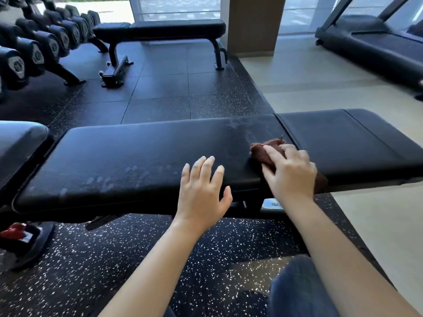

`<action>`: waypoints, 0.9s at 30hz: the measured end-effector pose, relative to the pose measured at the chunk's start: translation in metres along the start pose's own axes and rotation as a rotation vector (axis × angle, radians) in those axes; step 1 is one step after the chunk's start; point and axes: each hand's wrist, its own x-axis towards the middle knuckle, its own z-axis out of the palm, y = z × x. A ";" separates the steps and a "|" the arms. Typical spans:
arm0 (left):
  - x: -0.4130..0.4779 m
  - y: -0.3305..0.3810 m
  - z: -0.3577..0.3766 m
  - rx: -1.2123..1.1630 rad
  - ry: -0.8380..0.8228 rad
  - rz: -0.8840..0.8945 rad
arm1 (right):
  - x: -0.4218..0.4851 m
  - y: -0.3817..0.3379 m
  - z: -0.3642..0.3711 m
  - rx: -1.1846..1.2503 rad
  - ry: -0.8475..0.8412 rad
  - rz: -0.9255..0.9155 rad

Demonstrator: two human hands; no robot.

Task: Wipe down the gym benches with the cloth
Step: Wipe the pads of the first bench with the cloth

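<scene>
A long black padded bench (142,156) runs across the middle of the view, with smudges and finger marks on its near left part. Near the seam between the bench's two pads lies a bunched brown cloth (269,148), with my right hand (290,170) pressing down on it and fingers curled over it. My left hand (203,191) hovers or rests at the bench's near edge, fingers spread and straight, holding nothing. Part of the cloth is hidden under my right hand.
A second black flat bench (160,28) stands at the back. A rack of dumbbells (34,49) lines the left. A treadmill (370,42) is at the back right. Another bench pad (20,138) adjoins at left. A dark bag (25,241) lies on the speckled floor.
</scene>
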 end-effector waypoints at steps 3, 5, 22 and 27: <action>0.010 0.009 0.010 -0.012 -0.005 -0.024 | 0.000 -0.015 0.004 0.000 -0.001 -0.051; 0.013 0.012 0.016 -0.021 -0.016 -0.050 | 0.003 -0.011 0.004 0.027 -0.030 -0.112; 0.014 0.013 0.021 0.106 -0.022 -0.074 | 0.059 0.007 0.016 0.127 -0.311 -0.309; 0.014 0.014 0.022 0.133 -0.009 -0.068 | 0.106 -0.011 0.040 0.112 -0.443 -0.215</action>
